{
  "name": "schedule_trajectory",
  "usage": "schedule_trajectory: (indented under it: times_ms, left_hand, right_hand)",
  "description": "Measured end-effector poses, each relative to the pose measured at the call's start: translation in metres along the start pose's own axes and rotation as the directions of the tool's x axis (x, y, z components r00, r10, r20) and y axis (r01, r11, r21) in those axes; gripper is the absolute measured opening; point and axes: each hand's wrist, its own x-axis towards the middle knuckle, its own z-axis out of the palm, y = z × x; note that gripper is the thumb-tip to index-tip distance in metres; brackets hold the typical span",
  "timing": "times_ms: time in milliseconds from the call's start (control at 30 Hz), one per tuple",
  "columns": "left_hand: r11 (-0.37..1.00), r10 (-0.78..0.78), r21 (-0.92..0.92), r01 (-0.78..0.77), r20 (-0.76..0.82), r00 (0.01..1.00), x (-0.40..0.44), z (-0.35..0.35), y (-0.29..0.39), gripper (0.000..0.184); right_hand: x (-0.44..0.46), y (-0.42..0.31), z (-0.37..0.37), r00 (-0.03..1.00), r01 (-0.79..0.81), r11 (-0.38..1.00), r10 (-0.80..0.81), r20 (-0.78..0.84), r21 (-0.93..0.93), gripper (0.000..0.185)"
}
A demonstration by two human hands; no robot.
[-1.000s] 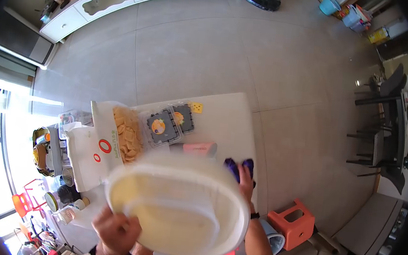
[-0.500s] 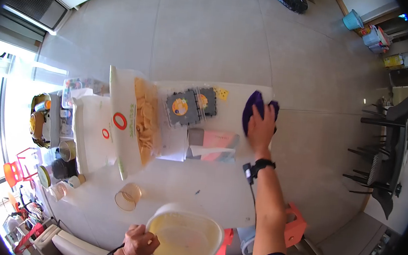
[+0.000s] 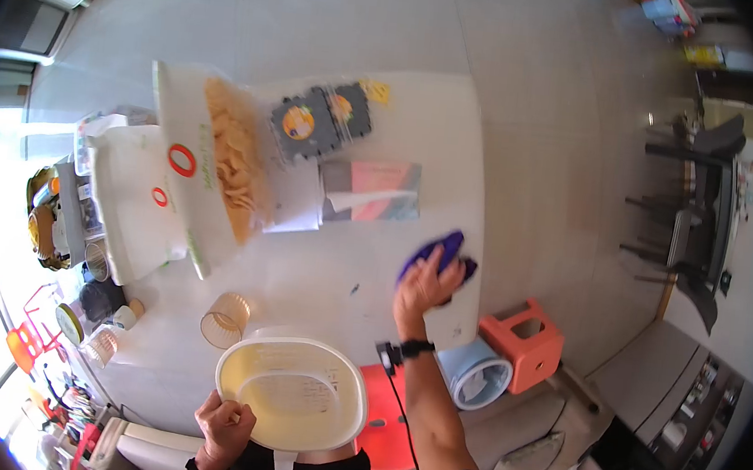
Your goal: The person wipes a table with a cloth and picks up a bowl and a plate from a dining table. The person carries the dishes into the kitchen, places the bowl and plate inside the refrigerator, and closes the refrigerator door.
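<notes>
My left hand (image 3: 225, 427) is closed on the rim of a pale oval plastic basin (image 3: 293, 395), held at the table's near edge. My right hand (image 3: 426, 287) presses a dark purple cloth (image 3: 436, 252) against the white table (image 3: 336, 276), near its right edge. A ribbed clear glass (image 3: 225, 320) stands just beyond the basin. Farther back lie a pink and grey tissue pack (image 3: 372, 191), dark lidded plastic boxes (image 3: 307, 124) and a bag of tan chips (image 3: 232, 153). A small dark speck (image 3: 354, 289) is on the tabletop.
Cups and jars (image 3: 98, 344) crowd the table's left end beside a white package (image 3: 135, 203). Red-orange stools (image 3: 524, 349) (image 3: 386, 417) and a blue bin (image 3: 474, 376) stand at the near side, by a sofa (image 3: 502, 437). Dark chairs (image 3: 690, 229) are at far right.
My right hand has moved the purple cloth from the far right corner toward the near side of the table. The basin, first raised over the table, is now lower and nearer my body.
</notes>
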Motion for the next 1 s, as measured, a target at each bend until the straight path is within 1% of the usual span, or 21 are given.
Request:
schedule_trajectory:
  times_ms: [33, 100, 133, 200, 233, 267, 300, 333, 367, 433, 567, 633, 700, 733, 767, 800, 833, 867, 900, 933, 1000]
  left_hand:
    - [1.000, 0.012, 0.010, -0.012, 0.034, 0.999, -0.006, -0.002, -0.002, 0.014]
    - [1.000, -0.005, 0.027, 0.005, 0.029, 1.000, -0.011, -0.004, -0.005, 0.014]
    - [0.999, 0.020, 0.035, -0.023, 0.074, 0.997, -0.015, -0.005, -0.007, 0.014]
    - [0.998, -0.052, 0.046, 0.051, 0.018, 0.999, -0.020, -0.006, -0.010, 0.015]
    - [0.999, -0.019, 0.047, 0.017, 0.058, 0.998, -0.019, -0.007, -0.008, 0.015]
    - [0.998, -0.046, 0.051, 0.043, 0.064, 0.997, -0.017, -0.009, -0.005, 0.016]
    - [0.996, -0.075, 0.058, 0.071, 0.064, 0.995, -0.014, -0.011, -0.003, 0.016]
    - [1.000, -0.005, -0.008, 0.005, 0.048, 0.999, -0.010, -0.008, -0.008, 0.016]
    - [1.000, 0.017, -0.002, -0.017, 0.063, 0.998, -0.006, -0.007, -0.005, 0.016]
    - [0.999, 0.022, 0.033, -0.026, 0.097, 0.995, 0.010, -0.001, 0.006, 0.017]
    - [0.989, 0.144, 0.035, -0.147, 0.073, 0.987, 0.040, 0.029, 0.012, 0.015]
    - [0.985, 0.162, 0.042, -0.166, 0.082, 0.983, 0.055, 0.049, 0.017, 0.013]
    - [0.986, 0.165, 0.013, -0.167, 0.111, 0.980, 0.069, 0.075, 0.016, 0.015]
    - [0.979, 0.203, -0.028, -0.201, 0.145, 0.968, 0.078, 0.085, 0.019, 0.013]
    - [0.948, 0.302, 0.050, -0.314, 0.175, 0.937, 0.089, 0.095, 0.012, 0.008]
    - [0.941, 0.309, 0.078, -0.328, 0.191, 0.932, 0.096, 0.102, 0.022, 0.008]
    - [0.875, 0.444, 0.110, -0.471, 0.203, 0.873, 0.106, 0.109, 0.017, 0.009]
    - [0.872, 0.444, 0.117, -0.475, 0.221, 0.869, 0.115, 0.114, 0.013, 0.009]
    - [0.879, 0.455, 0.057, -0.473, 0.190, 0.870, 0.122, 0.118, 0.014, 0.009]
    - [0.857, 0.493, 0.047, -0.512, 0.211, 0.844, 0.131, 0.118, 0.021, 0.010]
    - [0.829, 0.481, 0.109, -0.549, 0.362, 0.799, 0.149, 0.119, 0.008, 0.011]
  right_hand:
    - [0.006, -0.013, 0.007, 0.999, 0.041, 0.997, -0.039, -0.029, 0.069, 0.044]
    - [0.024, -0.058, -0.005, 0.991, 0.024, 0.993, -0.039, 0.124, 0.117, 0.040]
    - [0.020, -0.067, -0.006, 0.986, 0.059, 0.978, -0.088, 0.138, 0.202, 0.043]
    - [-0.007, -0.082, -0.020, 0.942, 0.056, 0.961, -0.141, 0.305, 0.271, 0.047]
    - [-0.025, -0.087, -0.029, 0.912, 0.091, 0.939, -0.212, 0.351, 0.331, 0.047]
    - [-0.046, -0.088, -0.039, 0.880, 0.106, 0.909, -0.274, 0.387, 0.403, 0.047]
    - [-0.067, -0.088, -0.049, 0.862, 0.145, 0.888, -0.330, 0.385, 0.436, 0.046]
    - [-0.087, -0.084, -0.059, 0.837, 0.172, 0.866, -0.380, 0.394, 0.469, 0.041]
    - [-0.106, -0.075, -0.065, 0.810, 0.232, 0.846, -0.441, 0.386, 0.479, 0.039]
    - [-0.130, -0.038, -0.072, 0.793, 0.256, 0.803, -0.493, 0.358, 0.539, 0.039]
    - [-0.104, 0.046, -0.097, 0.857, 0.174, 0.917, -0.320, 0.404, 0.358, 0.041]
    - [-0.091, 0.072, -0.099, 0.880, 0.077, 0.970, -0.175, 0.442, 0.230, 0.044]
    - [-0.086, 0.082, -0.092, 0.948, -0.003, 0.989, -0.045, 0.315, 0.149, 0.043]
    - [-0.083, 0.081, -0.090, 0.955, -0.041, 0.991, 0.001, 0.297, 0.129, 0.043]
    - [-0.079, 0.079, -0.087, 0.960, -0.078, 0.990, 0.044, 0.275, 0.116, 0.042]
    - [-0.074, 0.080, -0.081, 0.970, -0.099, 0.990, 0.073, 0.233, 0.102, 0.040]
    - [-0.061, 0.080, -0.073, 0.989, -0.096, 0.992, 0.086, 0.117, 0.083, 0.039]
    - [-0.051, 0.084, -0.070, 0.978, -0.160, 0.983, 0.145, 0.151, 0.092, 0.039]
    - [-0.045, 0.090, -0.056, 0.978, -0.183, 0.981, 0.175, 0.110, 0.062, 0.039]
    - [-0.034, 0.087, -0.053, 0.959, -0.279, 0.959, 0.275, 0.061, 0.051, 0.039]
    - [-0.015, 0.078, -0.054, 0.937, -0.350, 0.937, 0.350, 0.015, -0.020, 0.041]
